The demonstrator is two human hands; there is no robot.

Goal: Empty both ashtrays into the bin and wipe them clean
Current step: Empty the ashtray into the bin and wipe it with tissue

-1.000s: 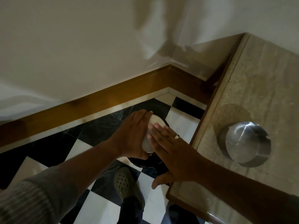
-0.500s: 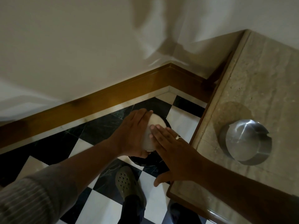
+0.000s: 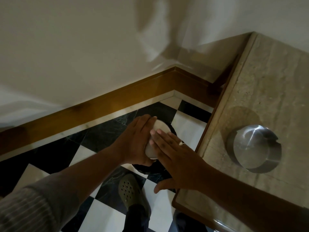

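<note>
My left hand point(image 3: 136, 143) grips a round metal ashtray point(image 3: 159, 130), turned upside down so its pale flat base faces me. It hangs over a dark round bin point(image 3: 151, 169) on the floor, mostly hidden under my hands. My right hand point(image 3: 178, 162) lies flat with fingers spread, its fingertips resting on the ashtray's base. A ring sits on one finger. A second metal ashtray point(image 3: 255, 149), round with notches in its rim, stands upright on the marble table top point(image 3: 270, 84) to the right.
The floor is black and white checkered tile point(image 3: 187, 124), bordered by a wooden skirting board point(image 3: 100, 108) under a cream wall. My foot in a grey clog point(image 3: 129, 190) stands just below the bin. The table's wooden edge point(image 3: 192, 210) is close to my right wrist.
My right hand has slid slightly across the overturned ashtray's base. The left hand keeps its hold over the bin. The view has shifted a little.
</note>
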